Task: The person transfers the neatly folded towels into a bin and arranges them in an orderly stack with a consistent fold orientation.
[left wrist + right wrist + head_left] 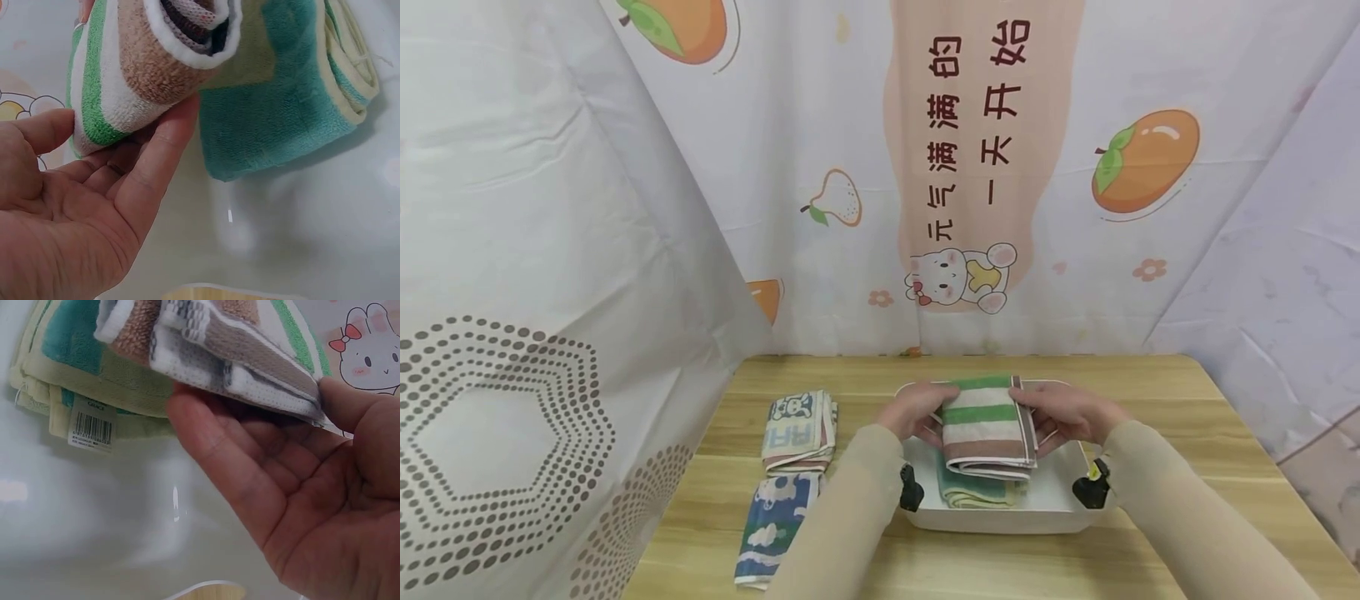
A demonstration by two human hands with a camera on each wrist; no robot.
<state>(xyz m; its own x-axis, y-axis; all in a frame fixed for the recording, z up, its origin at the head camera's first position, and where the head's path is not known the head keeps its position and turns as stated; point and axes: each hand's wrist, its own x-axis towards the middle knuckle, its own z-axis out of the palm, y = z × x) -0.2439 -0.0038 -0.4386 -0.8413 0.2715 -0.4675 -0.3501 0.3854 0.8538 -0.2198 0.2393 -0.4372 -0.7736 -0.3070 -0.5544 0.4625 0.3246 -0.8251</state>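
Note:
Between both hands is a folded striped towel point(985, 421), green, white and brown, held over a white basin point(1000, 521). My left hand point(917, 411) grips its left side, thumb on top and fingers beneath, as the left wrist view shows. On the other side my right hand point(1067, 412) pinches the layered edge the same way, its fingers point(219, 444) under the cloth. Lower down, a folded teal and yellow towel point(269, 119) lies in the basin, partly covered by the striped one. Its barcode label point(92, 428) shows in the right wrist view.
To the left on the wooden table point(1150, 567) lie a folded cream and blue towel point(797, 429) and a blue and green patterned towel point(777, 525). A printed curtain point(820, 100) hangs behind the table. The left sleeve partly covers the patterned towel.

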